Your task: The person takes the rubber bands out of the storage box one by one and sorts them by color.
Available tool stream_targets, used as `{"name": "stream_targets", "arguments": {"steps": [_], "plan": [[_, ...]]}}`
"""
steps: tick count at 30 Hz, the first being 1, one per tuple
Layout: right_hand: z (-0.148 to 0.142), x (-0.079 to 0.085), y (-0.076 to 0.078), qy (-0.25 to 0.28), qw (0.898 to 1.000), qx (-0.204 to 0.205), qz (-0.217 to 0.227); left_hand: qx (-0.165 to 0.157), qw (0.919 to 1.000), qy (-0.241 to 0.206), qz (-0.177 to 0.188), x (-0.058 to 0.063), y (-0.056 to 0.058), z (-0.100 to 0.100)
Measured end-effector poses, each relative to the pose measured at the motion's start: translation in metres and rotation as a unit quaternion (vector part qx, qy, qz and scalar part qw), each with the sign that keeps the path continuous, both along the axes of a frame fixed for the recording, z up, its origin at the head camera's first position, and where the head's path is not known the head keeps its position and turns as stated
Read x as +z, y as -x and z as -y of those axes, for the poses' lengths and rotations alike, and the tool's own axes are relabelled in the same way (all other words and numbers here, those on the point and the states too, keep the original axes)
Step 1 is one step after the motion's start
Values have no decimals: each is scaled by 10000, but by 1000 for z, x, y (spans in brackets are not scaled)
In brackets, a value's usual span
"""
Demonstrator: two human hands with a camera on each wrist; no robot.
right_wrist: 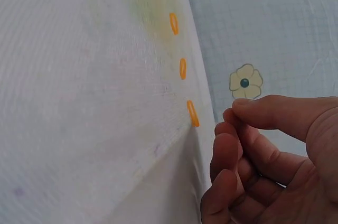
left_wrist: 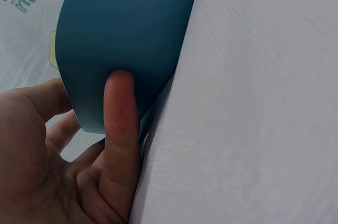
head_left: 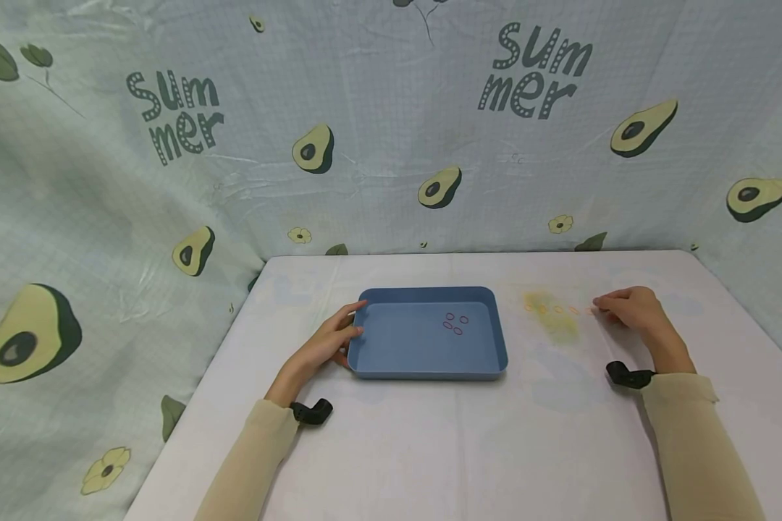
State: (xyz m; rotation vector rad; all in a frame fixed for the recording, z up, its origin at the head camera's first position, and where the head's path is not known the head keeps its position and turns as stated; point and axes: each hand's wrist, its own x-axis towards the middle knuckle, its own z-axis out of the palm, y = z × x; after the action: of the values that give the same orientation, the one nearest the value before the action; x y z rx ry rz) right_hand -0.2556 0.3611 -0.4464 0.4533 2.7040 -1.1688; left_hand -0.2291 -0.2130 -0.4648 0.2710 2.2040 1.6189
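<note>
My left hand [head_left: 326, 340] holds the left side of a shallow blue tray [head_left: 391, 369]. In the left wrist view one finger [left_wrist: 120, 113] presses on the outside of the tray wall [left_wrist: 127, 18], while others pass behind its edge. Several small red loops [head_left: 457, 331] lie in the tray, right of its middle. My right hand [head_left: 635, 311] hovers at the right end of a row of small orange loops [head_left: 558, 309] on the table. Its thumb and index fingertips meet in the right wrist view, beside the closest orange loop [right_wrist: 193, 113]; no object shows between them.
A white cloth covers the table [head_left: 417, 449], with a faint yellow-green patch [head_left: 557, 325] under the orange row. Patterned sheets [head_left: 378, 87] with avocados hang behind and at both sides. A black wrist camera [head_left: 311, 412] sits on each wrist.
</note>
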Motion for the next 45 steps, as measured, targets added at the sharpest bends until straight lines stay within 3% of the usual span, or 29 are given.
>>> {"name": "stream_targets", "arguments": {"steps": [6, 14, 25, 37, 45], "plan": [[4, 3, 0, 135, 9997, 37, -193, -23, 10000, 23, -19, 1, 1, -1], [10, 13, -1, 161, 9981, 435, -413, -14, 10000, 58, -28, 1, 2, -1], [27, 28, -3, 17, 9974, 453, -563, -30, 10000, 9, -14, 1, 1, 0], [42, 46, -8, -26, 9922, 892, -869, -95, 10000, 5, -23, 1, 1, 1], [53, 49, -9, 60, 9901, 1052, -929, -68, 10000, 0, -11, 0, 0, 2]]}}
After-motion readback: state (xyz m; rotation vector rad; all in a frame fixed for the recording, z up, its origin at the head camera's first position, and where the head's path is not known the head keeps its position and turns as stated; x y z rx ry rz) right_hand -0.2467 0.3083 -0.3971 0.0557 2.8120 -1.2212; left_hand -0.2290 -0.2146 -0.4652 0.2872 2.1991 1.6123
